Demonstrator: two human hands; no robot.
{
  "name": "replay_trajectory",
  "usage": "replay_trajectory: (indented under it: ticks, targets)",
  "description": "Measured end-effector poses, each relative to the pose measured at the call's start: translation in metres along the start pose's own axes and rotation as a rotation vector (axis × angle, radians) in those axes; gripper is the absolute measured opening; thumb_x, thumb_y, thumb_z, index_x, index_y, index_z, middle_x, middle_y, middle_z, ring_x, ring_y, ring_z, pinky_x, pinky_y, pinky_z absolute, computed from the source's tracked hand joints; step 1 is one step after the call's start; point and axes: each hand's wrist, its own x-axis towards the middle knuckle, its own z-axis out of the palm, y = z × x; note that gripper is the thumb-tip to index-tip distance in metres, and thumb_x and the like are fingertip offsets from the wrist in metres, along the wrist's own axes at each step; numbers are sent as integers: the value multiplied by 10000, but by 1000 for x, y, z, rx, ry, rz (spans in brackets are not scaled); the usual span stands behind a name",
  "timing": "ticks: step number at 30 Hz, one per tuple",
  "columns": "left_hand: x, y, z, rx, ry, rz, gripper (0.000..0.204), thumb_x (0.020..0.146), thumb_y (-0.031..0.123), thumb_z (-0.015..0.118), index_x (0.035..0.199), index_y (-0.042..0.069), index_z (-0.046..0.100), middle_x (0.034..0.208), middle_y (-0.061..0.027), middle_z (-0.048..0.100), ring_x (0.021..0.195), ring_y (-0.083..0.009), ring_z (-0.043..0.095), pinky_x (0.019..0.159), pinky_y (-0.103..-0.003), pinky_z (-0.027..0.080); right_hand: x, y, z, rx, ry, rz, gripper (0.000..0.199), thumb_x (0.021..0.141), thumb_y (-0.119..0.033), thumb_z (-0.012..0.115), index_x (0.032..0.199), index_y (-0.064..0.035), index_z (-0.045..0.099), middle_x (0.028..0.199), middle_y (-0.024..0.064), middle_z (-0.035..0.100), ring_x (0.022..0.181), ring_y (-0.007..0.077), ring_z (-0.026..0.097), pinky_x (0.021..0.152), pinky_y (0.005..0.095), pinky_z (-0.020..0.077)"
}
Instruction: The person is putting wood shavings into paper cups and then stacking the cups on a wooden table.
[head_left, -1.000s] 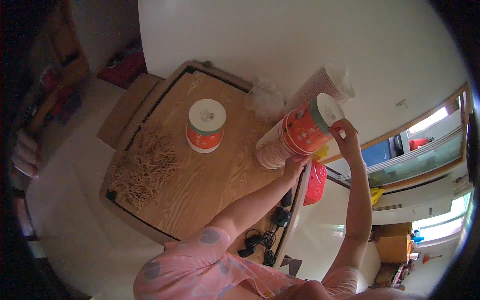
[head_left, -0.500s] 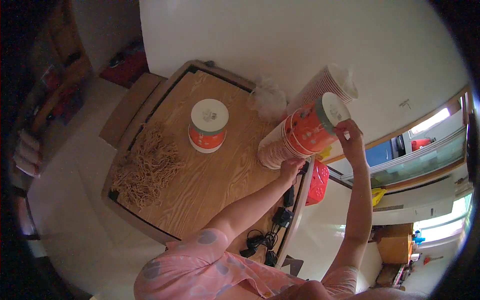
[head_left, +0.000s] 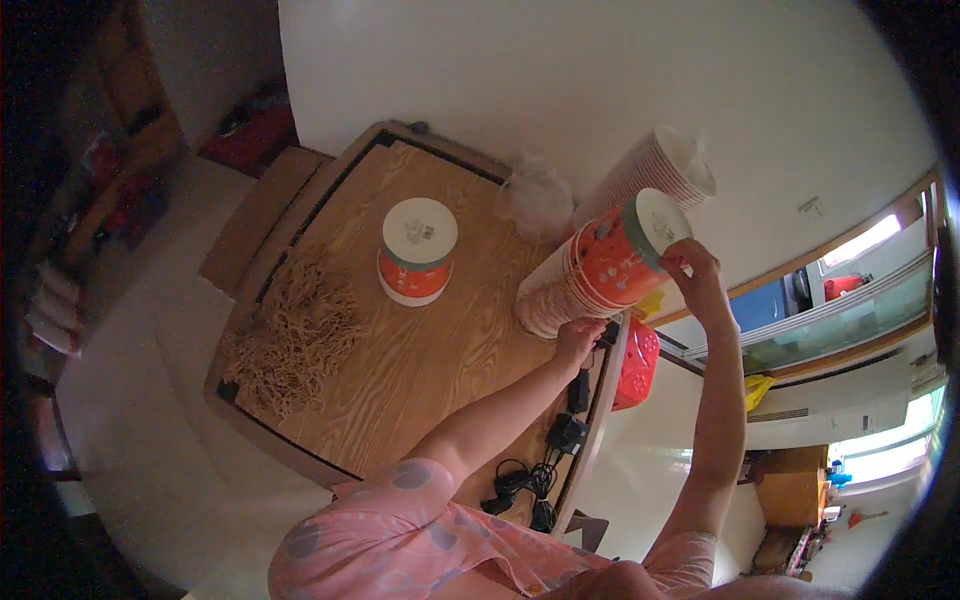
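A tall stack of upside-down paper tubs stands near the table's right side. The top paper tub is orange-red, with a green band and white base facing up. My right hand is closed at the edge of that base, fingertips pinching it. Lower down, my left hand rests against the near side of the stack, its fingers curled in at the rims and partly hidden. A smaller pile of the same tubs, orange with a white base, stands upside down at the table's middle.
Behind is another tall stack of white-rimmed tubs, beside a crumpled clear plastic bag. Tangled brown shredded paper covers the left of the wooden table. Black cables and adapters lie along the right edge, near a red basket.
The top tub has sunk slightly, lower and to the left, onto the stack. My right hand has shifted a little with it; my left hand has barely moved.
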Motion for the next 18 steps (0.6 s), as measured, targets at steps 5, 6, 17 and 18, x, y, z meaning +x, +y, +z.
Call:
replay_trajectory:
  ticks: [5, 6, 17, 18]
  targets:
    - [3, -6, -9, -9, 9, 39, 81, 723, 118, 616, 773, 55, 624, 652, 7, 571, 564, -67, 490, 517, -203, 388, 2, 0, 5, 30, 14, -17, 116, 708, 19, 602, 802, 5, 535, 748, 76, 533, 675, 157, 526, 631, 262, 432]
    - [3, -8, -12, 5, -12, 74, 74, 721, 109, 612, 768, 53, 623, 656, 10, 569, 560, -66, 486, 516, -201, 386, 1, 1, 6, 47, 10, -5, 118, 706, 26, 600, 803, 7, 535, 750, 80, 533, 677, 157, 527, 633, 261, 433]
    - [3, -14, -19, 27, -85, 8, 73, 735, 85, 599, 804, 62, 603, 697, 12, 575, 573, -59, 485, 503, -195, 386, -4, -5, 10, 78, 10, 30, 100, 704, 28, 588, 790, 10, 541, 751, 90, 530, 688, 167, 539, 638, 264, 439]
    - [7, -15, -23, 46, -38, 66, 64, 732, 83, 599, 789, 55, 606, 696, 8, 577, 575, -59, 491, 495, -199, 387, -3, -4, 13, 57, 25, 10, 98, 704, 20, 591, 788, 10, 541, 750, 90, 531, 688, 170, 540, 638, 265, 440]
